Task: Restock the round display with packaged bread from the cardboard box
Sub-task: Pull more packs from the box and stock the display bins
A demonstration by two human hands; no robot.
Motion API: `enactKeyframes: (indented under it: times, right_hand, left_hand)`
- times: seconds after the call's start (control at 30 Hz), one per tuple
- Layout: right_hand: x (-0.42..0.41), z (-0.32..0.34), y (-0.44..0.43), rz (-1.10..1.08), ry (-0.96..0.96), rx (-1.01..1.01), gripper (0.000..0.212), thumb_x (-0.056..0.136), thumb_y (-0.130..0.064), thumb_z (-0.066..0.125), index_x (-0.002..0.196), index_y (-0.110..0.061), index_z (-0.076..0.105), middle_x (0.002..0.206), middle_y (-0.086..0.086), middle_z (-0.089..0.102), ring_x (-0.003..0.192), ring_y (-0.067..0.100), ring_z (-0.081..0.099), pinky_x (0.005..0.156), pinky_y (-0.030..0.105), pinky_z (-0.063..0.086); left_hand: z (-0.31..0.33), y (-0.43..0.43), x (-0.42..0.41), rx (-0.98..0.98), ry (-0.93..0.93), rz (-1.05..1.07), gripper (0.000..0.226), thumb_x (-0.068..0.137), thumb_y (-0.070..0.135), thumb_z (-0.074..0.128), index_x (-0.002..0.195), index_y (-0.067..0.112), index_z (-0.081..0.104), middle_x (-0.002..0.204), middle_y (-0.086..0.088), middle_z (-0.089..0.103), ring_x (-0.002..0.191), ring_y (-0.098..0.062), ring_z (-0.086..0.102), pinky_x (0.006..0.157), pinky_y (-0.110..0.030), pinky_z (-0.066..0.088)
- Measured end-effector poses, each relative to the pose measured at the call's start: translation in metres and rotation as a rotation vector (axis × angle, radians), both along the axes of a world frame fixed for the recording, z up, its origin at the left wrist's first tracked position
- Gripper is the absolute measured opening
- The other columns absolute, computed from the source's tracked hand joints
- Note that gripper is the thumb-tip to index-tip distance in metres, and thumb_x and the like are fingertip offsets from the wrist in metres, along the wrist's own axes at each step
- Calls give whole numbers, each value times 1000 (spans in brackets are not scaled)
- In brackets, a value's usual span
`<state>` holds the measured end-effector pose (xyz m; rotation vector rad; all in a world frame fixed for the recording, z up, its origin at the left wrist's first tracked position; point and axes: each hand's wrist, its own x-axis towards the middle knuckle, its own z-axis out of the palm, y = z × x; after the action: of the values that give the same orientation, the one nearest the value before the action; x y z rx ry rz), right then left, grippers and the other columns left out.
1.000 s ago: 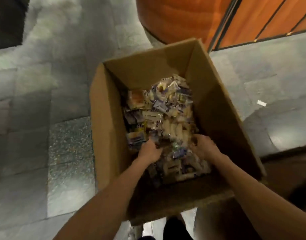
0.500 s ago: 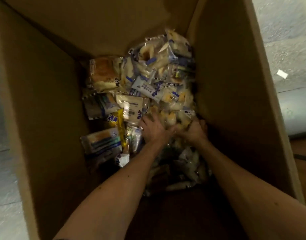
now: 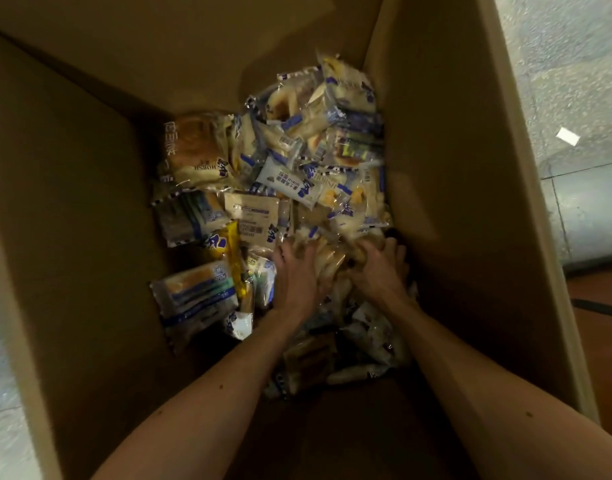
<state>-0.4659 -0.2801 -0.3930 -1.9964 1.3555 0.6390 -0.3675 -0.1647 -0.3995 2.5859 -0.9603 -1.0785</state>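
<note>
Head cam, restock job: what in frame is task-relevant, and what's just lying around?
Job:
- box
- bread packs piled inside it
- left hand and right hand, both in the pile; grip unclear

Lying about:
- white scrap on the floor, outside the box

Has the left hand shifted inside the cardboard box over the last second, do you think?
Yes, slightly: judged against the left wall of the cardboard box, the left hand has moved rightward, closing on the right hand.
</note>
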Motion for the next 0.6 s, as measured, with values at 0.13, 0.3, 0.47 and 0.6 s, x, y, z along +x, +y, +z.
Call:
enactKeyframes:
  times: [0.13, 0.3, 0.47, 0.6]
  right_hand:
    - [-3, -6, 2, -20, -12, 16, 76, 86, -41, 72, 148, -29, 31, 159, 14, 8, 147, 36, 9, 117, 53, 21]
    - [-3, 1, -10, -32, -13, 89, 98, 79, -39, 80, 153, -27, 17, 152, 15, 26, 139, 34, 27, 112, 50, 31]
    - [-4, 6, -5, -74, -44, 202, 77, 79, -28, 79, 144, -37, 38, 135, 10, 39, 126, 34, 44, 105, 50, 44]
    - [7, 5, 5, 22, -29, 128, 70, 83, -34, 75, 144, -29, 41, 149, 11, 27, 136, 33, 30, 113, 49, 32]
  left_hand:
    - [1, 17, -7, -81, -14, -63, 66, 91, 37, 66, 146, 15, 37, 147, -15, 33, 136, -31, 25, 109, -46, 36]
    - [7, 15, 2, -183, 54, 102, 65, 95, 30, 61, 150, 16, 31, 144, -11, 43, 130, -26, 37, 99, -38, 39]
    - [10, 25, -2, -300, 98, 190, 56, 100, 29, 47, 153, 15, 31, 151, -16, 40, 135, -32, 41, 103, -42, 43]
    - [25, 23, 2, -274, 233, 453, 52, 103, 30, 41, 153, 29, 30, 127, -5, 59, 101, -17, 62, 84, -29, 55]
